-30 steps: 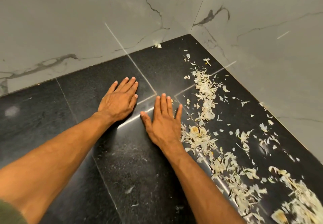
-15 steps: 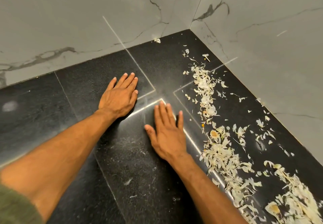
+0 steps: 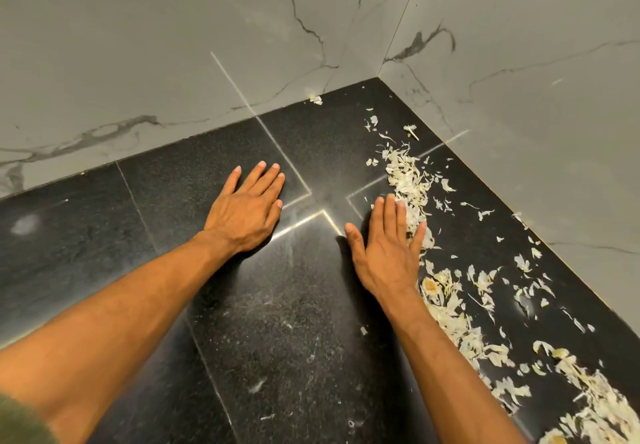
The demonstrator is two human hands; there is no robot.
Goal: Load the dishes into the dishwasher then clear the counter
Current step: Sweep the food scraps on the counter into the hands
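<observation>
Pale, papery peel scraps (image 3: 446, 308) lie strewn in a band along the right side of the black stone counter (image 3: 294, 339), from the far corner toward the near right edge. My left hand (image 3: 247, 211) lies flat, palm down, on the counter left of centre, fingers straight and together. My right hand (image 3: 388, 246) is also flat with straight fingers; its little-finger side touches the inner edge of the scrap band. Neither hand holds anything.
Grey marble-look walls (image 3: 519, 63) meet in a corner behind the counter, closing it off at the back and right. A small scrap (image 3: 316, 100) sits against the back wall. Thin light joint lines (image 3: 301, 225) cross the counter between the hands.
My right hand has slid to the right, from the bare stone to the edge of the scraps. The left hand has stayed flat in its place.
</observation>
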